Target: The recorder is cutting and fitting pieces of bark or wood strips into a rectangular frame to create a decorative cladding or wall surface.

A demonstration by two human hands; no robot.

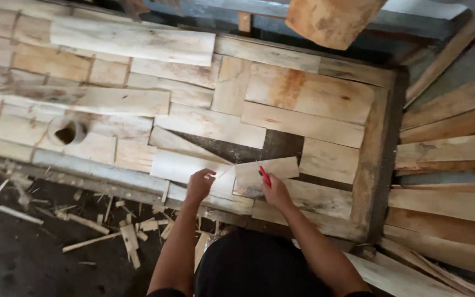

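Observation:
A flat bed of pale wood veneer sheets (303,96) fills a framed table in front of me. My left hand (199,184) pinches the edge of a thin veneer piece (185,165) near the front edge. My right hand (274,190) grips a red knife-like tool (265,176) and rests it on a small rectangular veneer sheet (265,170). Between the sheets a dark gap (237,149) of the surface beneath shows.
A roll of tape (67,132) lies on the veneer at the left. Wood scraps and splinters (111,220) litter the dark floor at the lower left. Long veneer strips (452,181) are stacked at the right. A veneer piece (331,19) hangs at the top.

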